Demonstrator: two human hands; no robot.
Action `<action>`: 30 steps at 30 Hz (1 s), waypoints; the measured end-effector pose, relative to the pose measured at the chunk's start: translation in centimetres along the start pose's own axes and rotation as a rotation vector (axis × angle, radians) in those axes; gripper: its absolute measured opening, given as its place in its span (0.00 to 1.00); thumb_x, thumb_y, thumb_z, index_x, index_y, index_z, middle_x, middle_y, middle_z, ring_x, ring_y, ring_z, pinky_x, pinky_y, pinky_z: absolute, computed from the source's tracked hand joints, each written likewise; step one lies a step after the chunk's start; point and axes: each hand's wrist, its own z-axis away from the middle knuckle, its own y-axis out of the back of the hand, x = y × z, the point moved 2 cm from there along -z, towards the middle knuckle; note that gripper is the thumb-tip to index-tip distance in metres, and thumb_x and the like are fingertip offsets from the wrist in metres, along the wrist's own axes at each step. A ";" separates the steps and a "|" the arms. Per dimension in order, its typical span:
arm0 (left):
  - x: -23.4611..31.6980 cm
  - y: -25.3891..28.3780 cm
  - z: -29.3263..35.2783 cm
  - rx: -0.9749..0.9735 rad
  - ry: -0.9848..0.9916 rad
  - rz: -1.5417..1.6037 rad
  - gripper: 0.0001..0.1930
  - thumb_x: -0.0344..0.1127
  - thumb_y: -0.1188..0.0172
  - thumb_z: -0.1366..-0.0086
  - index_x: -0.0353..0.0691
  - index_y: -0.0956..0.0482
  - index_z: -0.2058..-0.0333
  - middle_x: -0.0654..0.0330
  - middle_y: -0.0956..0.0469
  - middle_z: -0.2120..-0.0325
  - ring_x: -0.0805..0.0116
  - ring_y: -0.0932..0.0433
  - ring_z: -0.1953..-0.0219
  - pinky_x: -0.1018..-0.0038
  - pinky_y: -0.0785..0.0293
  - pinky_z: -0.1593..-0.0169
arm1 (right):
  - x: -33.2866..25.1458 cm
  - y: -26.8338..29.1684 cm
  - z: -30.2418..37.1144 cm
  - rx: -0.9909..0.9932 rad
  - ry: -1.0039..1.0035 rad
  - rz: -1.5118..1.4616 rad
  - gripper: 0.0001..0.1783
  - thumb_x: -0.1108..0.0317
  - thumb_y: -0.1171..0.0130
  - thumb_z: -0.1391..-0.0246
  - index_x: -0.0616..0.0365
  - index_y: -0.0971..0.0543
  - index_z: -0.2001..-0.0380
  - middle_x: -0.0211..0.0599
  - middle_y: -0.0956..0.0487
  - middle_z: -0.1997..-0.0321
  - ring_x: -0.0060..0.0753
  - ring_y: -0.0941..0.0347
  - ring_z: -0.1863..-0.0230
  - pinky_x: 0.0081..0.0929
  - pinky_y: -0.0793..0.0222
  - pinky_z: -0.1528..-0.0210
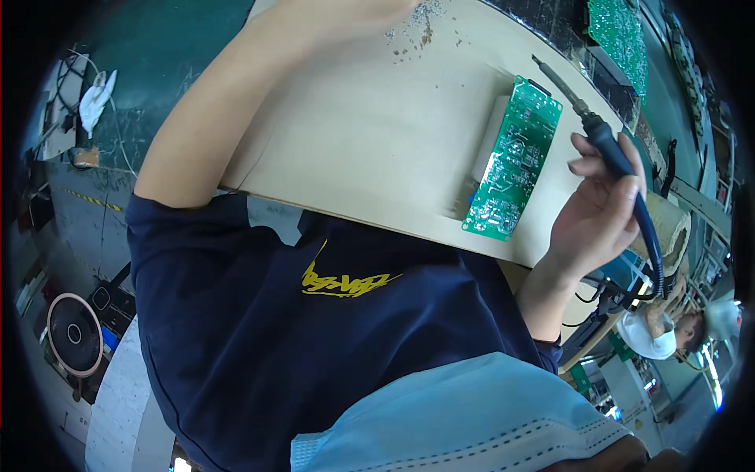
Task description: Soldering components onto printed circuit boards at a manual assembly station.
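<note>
My right hand [598,208] is closed around the dark handle of a soldering iron [604,143]. The iron's metal tip points up and to the left, past the far end of a green circuit board [517,161], and does not touch it. The board stands on the tan work board [362,149], solder side showing, with a pale part along its left side. My left hand [370,9] reaches to the far edge of the view, beside a scatter of tiny silvery and brown bits [425,23]. Its fingers are mostly cut off by the frame.
The iron's cord [654,259] hangs down past my right wrist. Another green board [617,39] lies at the far right. At left are a dark green surface [181,47] and a round fan [75,334]. Another person [649,330] is at the lower right.
</note>
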 end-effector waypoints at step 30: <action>-4.8 -1.1 1.7 -0.364 0.123 0.334 0.04 0.25 0.39 0.42 0.32 0.23 0.75 0.65 0.32 0.84 0.79 0.38 0.79 0.78 0.42 0.75 | 2.4 -6.2 1.8 -0.323 0.203 0.437 0.18 0.69 0.43 0.37 0.75 0.24 0.52 0.61 0.18 0.62 0.31 0.21 0.75 0.23 0.24 0.66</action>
